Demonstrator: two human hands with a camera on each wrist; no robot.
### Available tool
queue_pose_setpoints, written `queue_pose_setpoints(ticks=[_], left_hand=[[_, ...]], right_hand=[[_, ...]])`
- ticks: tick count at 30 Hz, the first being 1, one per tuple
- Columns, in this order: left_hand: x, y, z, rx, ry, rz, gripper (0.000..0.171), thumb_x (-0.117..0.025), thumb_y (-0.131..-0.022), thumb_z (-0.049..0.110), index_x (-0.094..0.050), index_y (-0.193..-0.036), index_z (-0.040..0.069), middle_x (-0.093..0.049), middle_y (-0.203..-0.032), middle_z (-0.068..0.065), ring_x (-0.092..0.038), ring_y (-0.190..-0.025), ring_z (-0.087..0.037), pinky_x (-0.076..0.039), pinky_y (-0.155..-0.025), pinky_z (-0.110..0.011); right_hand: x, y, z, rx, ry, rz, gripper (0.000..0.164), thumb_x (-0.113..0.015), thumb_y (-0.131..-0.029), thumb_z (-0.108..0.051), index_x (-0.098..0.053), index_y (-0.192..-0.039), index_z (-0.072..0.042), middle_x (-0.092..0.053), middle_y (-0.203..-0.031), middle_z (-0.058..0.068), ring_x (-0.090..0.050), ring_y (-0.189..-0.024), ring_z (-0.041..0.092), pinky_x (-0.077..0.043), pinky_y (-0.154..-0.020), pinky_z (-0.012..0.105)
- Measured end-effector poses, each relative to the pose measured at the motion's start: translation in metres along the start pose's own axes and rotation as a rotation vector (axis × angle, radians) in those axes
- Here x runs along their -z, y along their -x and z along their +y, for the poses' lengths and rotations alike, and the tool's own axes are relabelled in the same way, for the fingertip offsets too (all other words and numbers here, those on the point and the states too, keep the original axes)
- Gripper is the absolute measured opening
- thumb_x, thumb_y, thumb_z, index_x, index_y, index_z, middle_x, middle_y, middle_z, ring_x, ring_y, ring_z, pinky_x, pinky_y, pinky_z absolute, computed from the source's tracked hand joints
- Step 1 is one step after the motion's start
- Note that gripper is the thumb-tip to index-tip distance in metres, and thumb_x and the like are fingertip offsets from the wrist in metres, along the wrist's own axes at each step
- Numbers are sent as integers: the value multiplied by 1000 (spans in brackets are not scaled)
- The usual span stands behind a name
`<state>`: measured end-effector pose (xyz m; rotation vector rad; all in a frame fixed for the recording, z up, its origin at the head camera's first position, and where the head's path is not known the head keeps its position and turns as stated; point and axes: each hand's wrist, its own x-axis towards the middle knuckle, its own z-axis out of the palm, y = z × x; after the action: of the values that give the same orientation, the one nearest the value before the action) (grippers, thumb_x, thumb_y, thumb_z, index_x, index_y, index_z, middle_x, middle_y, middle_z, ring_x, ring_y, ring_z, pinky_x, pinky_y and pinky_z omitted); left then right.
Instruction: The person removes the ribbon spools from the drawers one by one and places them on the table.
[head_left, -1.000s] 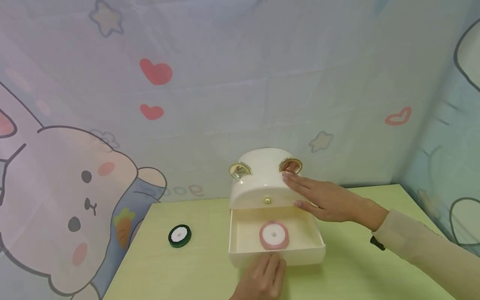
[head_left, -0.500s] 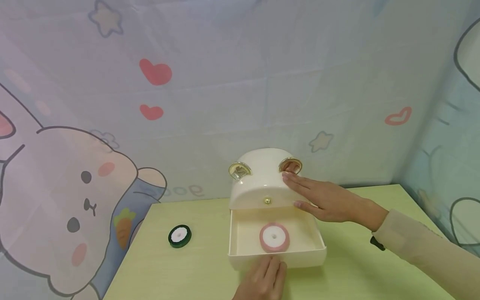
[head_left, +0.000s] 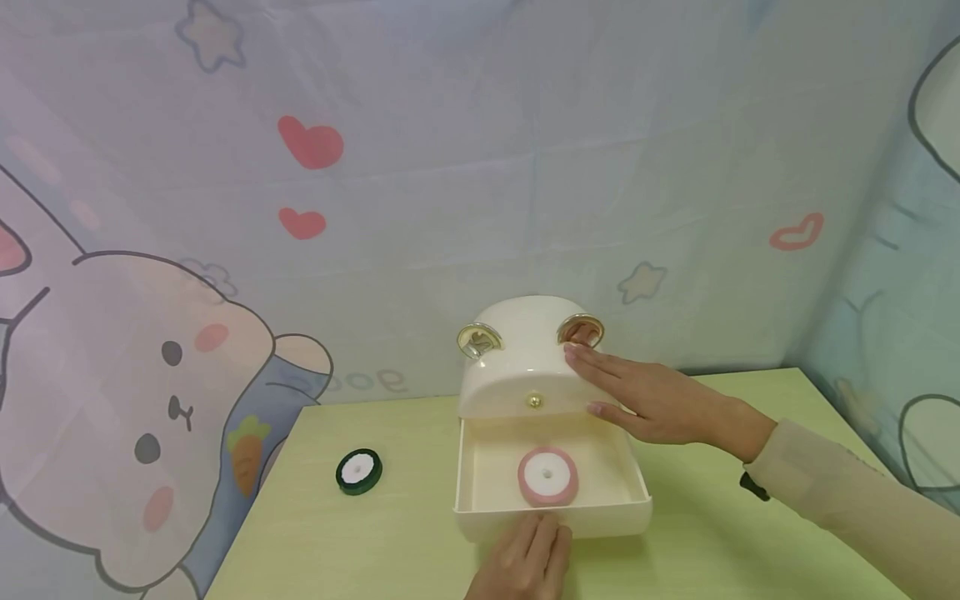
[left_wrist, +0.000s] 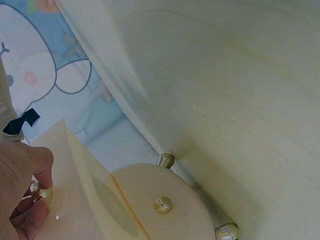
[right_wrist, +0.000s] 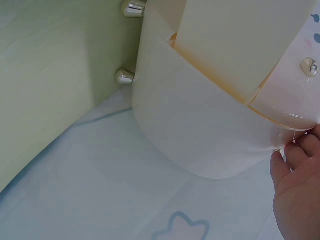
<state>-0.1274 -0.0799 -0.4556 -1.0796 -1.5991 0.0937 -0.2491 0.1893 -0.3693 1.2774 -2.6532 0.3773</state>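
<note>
A white box (head_left: 525, 367) with gold ear-shaped rings on top has its lower drawer (head_left: 480, 521) pulled out. Inside that drawer, near the front wall, lies a pink ribbon spool (head_left: 547, 477) with a white core. My left hand (head_left: 521, 558) is at the drawer's front; the left wrist view shows its thumb and fingers pinching a round gold knob (left_wrist: 47, 195). With straight fingers, my right hand (head_left: 660, 404) rests on the box's upper right side, its fingertips beside the right ring (head_left: 582, 327). In the right wrist view its palm (right_wrist: 300, 200) partly shows.
A dark green ribbon spool (head_left: 358, 472) lies on the pale green table (head_left: 405, 550), left of the box. Behind the table hangs a printed cloth (head_left: 450, 208). The upper drawer, with a gold knob (head_left: 534, 401), is closed.
The lower drawer and the pink spool have come slightly toward me, along with my left hand, mostly in the first half second. My right hand stays in place on the box.
</note>
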Motion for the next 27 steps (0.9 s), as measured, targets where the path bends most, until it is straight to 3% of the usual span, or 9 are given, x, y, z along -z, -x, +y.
queue_pose_setpoints(ticks=[27], left_hand=[[-3, 2, 1, -18, -13, 38, 35, -41, -96, -11, -67, -78, 2, -61, -75, -6, -50, -66, -15, -46, -59, -19]], right_hand=[[-2, 1, 1, 8, 9, 5, 73, -52, -109, -43, -17, -169, -20, -19, -177, 1, -34, -160, 25, -42, -122, 47]])
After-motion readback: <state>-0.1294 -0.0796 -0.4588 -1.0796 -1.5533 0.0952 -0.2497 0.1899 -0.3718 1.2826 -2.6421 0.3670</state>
